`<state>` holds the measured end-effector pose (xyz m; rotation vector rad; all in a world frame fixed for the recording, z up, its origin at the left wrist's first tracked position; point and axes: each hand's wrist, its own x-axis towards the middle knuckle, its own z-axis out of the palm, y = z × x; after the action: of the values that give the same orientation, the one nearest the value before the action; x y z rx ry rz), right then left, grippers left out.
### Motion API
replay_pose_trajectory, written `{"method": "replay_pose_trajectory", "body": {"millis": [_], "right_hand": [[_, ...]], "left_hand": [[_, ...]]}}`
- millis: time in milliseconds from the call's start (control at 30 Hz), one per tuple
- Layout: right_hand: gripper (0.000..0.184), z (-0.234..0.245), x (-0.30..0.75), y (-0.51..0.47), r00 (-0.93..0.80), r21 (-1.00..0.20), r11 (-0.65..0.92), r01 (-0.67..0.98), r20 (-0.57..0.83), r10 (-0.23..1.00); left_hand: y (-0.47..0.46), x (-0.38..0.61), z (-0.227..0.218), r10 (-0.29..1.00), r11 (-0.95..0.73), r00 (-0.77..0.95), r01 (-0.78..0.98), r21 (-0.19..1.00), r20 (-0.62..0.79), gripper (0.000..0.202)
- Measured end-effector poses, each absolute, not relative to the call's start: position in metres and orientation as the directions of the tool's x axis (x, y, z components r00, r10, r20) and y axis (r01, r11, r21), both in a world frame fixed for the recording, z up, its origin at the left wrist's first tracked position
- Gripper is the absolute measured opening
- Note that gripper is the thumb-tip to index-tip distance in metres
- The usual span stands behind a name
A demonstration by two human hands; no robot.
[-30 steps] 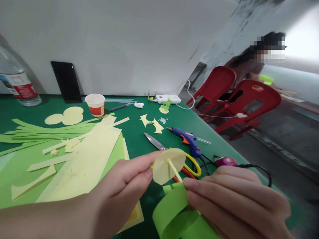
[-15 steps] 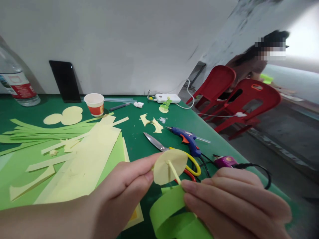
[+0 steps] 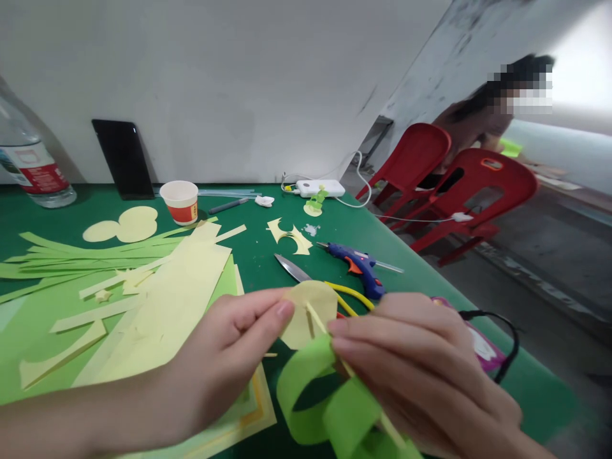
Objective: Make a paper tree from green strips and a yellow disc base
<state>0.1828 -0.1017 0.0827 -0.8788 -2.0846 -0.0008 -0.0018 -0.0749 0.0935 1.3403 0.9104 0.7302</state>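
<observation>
My left hand (image 3: 229, 350) pinches the left edge of a pale yellow paper disc (image 3: 322, 303) between thumb and fingers. A thin pale yellow paper stem (image 3: 315, 317) meets the middle of the disc at a slant. My right hand (image 3: 421, 357) grips this stem close below the disc, thumb and fingertips together. Curled green paper strips (image 3: 294, 401) hang in loops around the stem under my right fingers. Behind the disc lie scissors (image 3: 291, 266) with yellow and red handles, partly covered. A blue glue gun (image 3: 361, 271) lies just beyond my right hand.
Green and yellow paper sheets and strips (image 3: 186, 274) cover the left of the green table. Along the back stand a bottle (image 3: 38, 169), a black phone (image 3: 122, 159) and a paper cup (image 3: 182, 210). A small paper piece (image 3: 315, 203) stands near a white power strip (image 3: 320, 189). Another person sits by red chairs (image 3: 488, 191).
Both hands have moved slightly left with the disc and stem. The green loops have shifted left too, and more of the stem below my right hand shows.
</observation>
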Motion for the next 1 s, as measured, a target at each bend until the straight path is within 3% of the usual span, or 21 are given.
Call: {"method": "replay_pose_trajectory", "body": {"millis": [33,100,200,300,400,467,533,600,800,1000], "right_hand": [[0.031,0.083,0.181,-0.096,-0.394,-0.248,0.787,0.565,0.757,0.521],[0.039,0.083,0.179,-0.086,-0.354,-0.315,0.815,0.487,0.782,0.513],[0.045,0.085,0.182,-0.075,-0.367,-0.600,0.697,0.393,0.592,0.717],[0.049,0.088,0.190,-0.066,-0.456,-0.741,0.592,0.317,0.428,0.780],[0.027,0.090,0.191,-0.057,-0.346,-0.808,0.493,0.322,0.384,0.856],[0.019,0.089,0.187,-0.054,-0.269,-0.862,0.356,0.361,0.269,0.925],[0.027,0.087,0.182,-0.053,-0.306,-0.895,0.252,0.368,0.139,0.942],[0.031,0.084,0.178,-0.053,-0.394,-0.901,0.243,0.359,0.089,0.915],[0.029,0.078,0.178,-0.054,-0.503,-0.885,0.326,0.333,0.125,0.855],[0.033,0.074,0.174,-0.053,-0.385,-0.932,0.245,0.266,0.130,0.914]], "left_hand": [[-0.072,-0.002,0.095,0.867,0.098,0.484,0.074,0.992,-0.122,0.026],[-0.066,-0.004,0.099,0.856,0.101,0.500,0.092,0.991,-0.134,0.026],[-0.057,-0.007,0.104,0.842,0.132,0.503,0.155,0.979,-0.194,0.027],[-0.049,-0.009,0.106,0.842,0.136,0.487,0.222,0.965,-0.231,0.031],[-0.046,-0.009,0.106,0.814,0.147,0.520,0.246,0.958,-0.258,0.031],[-0.045,-0.008,0.106,0.785,0.137,0.554,0.280,0.950,-0.277,0.029],[-0.045,-0.008,0.105,0.750,0.124,0.589,0.322,0.939,-0.301,0.028],[-0.046,-0.007,0.104,0.718,0.112,0.615,0.363,0.925,-0.328,0.030],[-0.045,-0.005,0.101,0.659,0.134,0.648,0.398,0.908,-0.381,0.035],[-0.041,-0.002,0.091,0.686,0.232,0.613,0.328,0.916,-0.393,0.034]]}}
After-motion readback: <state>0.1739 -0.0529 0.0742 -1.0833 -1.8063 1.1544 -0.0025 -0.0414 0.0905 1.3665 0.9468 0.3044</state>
